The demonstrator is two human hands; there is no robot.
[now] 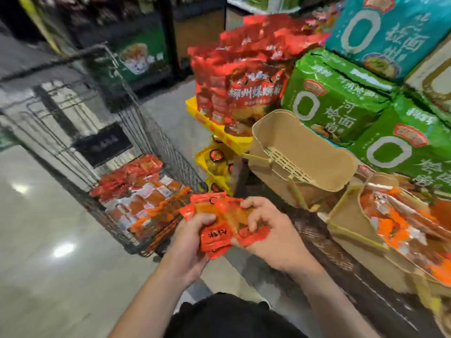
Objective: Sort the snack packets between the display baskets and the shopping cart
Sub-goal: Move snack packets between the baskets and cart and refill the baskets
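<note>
- Nearest the camera, both hands meet over a bunch of red snack packets [219, 223]; the left hand [192, 242] curls its fingers and thumb round the left side of the bunch, and the right hand [271, 232] pinches the right side with bent fingers.
- The bunch hangs in the air between the shopping cart and the display baskets, touching neither.
- To the right, a tan display basket [351, 225] holds a heap of orange and red packets [400, 215].
- Just beyond it stands a second tan display basket [292, 147], tilted, its slotted inner wall bare.
- To the left, the wire shopping cart [136, 132] stands on the glossy floor [36, 240], with a layer of red and orange packets [139, 193] across its bottom.
- Farther back, a yellow tray [195, 111] carries upright large red bags [244, 79].
- Green noodle packs [341, 98] and a teal pack [390, 32] are stacked at the far right.
</note>
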